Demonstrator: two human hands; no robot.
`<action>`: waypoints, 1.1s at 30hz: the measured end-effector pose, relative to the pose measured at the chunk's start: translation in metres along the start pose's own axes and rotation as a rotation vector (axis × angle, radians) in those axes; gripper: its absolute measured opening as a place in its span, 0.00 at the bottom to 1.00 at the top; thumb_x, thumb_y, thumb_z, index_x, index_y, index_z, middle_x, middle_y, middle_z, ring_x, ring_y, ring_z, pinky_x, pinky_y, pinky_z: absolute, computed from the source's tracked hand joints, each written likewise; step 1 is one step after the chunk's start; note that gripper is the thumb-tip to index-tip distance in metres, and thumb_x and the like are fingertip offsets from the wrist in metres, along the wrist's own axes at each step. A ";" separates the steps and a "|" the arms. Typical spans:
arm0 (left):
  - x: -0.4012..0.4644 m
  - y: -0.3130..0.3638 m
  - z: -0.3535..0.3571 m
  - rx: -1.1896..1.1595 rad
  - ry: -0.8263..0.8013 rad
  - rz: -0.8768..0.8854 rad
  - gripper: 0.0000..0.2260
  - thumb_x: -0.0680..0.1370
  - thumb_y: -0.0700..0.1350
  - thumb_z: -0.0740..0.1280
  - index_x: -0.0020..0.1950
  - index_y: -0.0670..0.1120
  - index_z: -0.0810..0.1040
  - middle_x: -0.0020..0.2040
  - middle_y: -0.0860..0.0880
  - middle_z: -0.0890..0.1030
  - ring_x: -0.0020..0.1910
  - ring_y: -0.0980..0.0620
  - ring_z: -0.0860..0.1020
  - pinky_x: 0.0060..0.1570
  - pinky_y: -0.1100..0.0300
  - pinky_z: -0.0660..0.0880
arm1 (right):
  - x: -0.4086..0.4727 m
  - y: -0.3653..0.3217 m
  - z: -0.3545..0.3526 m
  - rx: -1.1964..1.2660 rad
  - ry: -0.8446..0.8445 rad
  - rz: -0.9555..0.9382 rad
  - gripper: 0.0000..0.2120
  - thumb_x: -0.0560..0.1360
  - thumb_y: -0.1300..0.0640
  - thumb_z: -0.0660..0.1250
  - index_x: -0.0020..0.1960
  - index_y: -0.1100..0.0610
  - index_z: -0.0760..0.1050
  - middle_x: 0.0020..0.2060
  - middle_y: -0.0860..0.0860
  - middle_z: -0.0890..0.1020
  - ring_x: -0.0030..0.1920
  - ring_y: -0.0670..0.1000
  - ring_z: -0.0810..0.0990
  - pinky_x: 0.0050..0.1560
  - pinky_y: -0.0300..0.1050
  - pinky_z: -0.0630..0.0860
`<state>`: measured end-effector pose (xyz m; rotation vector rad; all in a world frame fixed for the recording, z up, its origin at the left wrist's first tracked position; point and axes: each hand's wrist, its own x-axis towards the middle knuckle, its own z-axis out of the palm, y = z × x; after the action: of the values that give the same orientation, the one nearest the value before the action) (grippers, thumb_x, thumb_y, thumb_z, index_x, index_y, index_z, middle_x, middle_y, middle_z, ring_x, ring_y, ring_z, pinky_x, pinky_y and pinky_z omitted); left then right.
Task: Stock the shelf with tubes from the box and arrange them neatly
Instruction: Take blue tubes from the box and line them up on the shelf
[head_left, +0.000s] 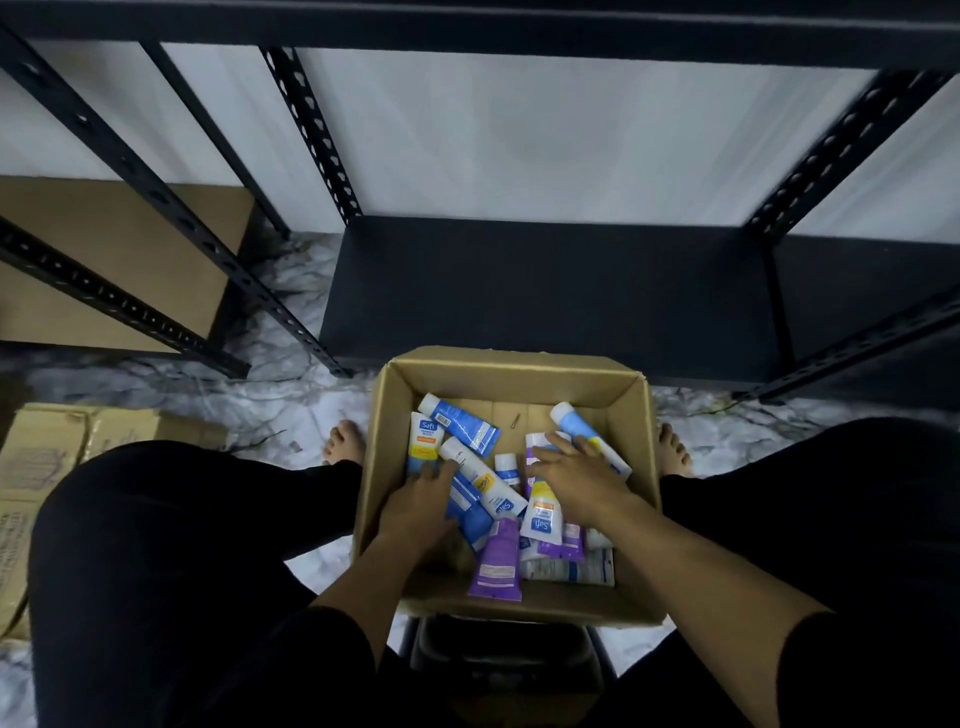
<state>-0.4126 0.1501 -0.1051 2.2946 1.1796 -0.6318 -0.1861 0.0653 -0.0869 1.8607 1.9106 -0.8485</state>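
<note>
Now both my hands are down in the open brown cardboard box (511, 376), among the jumbled blue, white and purple plastic tubes (483, 480); my left hand (423, 501) lies on a blue one, fingers curled, grip unclear; my right hand (579, 480) rests spread and flat on others; they look light, soft and slick, so I'd pinch mid-body; the black metal shelf (545, 291) waits bare ahead.
</note>
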 end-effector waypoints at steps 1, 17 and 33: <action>0.001 0.001 0.002 0.001 -0.001 -0.001 0.33 0.76 0.49 0.70 0.76 0.51 0.56 0.72 0.47 0.65 0.67 0.46 0.71 0.58 0.52 0.77 | 0.001 0.000 0.000 -0.008 -0.004 -0.004 0.29 0.76 0.63 0.67 0.74 0.46 0.66 0.79 0.48 0.57 0.80 0.54 0.44 0.77 0.61 0.47; 0.002 0.006 0.013 0.064 0.036 0.043 0.26 0.77 0.44 0.68 0.71 0.50 0.60 0.67 0.47 0.71 0.65 0.47 0.73 0.54 0.53 0.78 | 0.003 -0.003 -0.011 0.021 0.144 0.059 0.21 0.75 0.61 0.65 0.66 0.49 0.70 0.67 0.52 0.68 0.72 0.55 0.61 0.77 0.56 0.50; -0.002 -0.003 -0.010 -0.316 0.104 0.038 0.33 0.72 0.44 0.73 0.71 0.54 0.60 0.64 0.47 0.77 0.58 0.46 0.79 0.53 0.54 0.77 | 0.005 -0.008 -0.014 0.013 0.068 0.083 0.14 0.75 0.59 0.66 0.59 0.47 0.73 0.57 0.49 0.79 0.62 0.54 0.73 0.63 0.54 0.66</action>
<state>-0.4142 0.1560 -0.0969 2.0952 1.1860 -0.2905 -0.1921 0.0779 -0.0781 1.9857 1.8573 -0.7828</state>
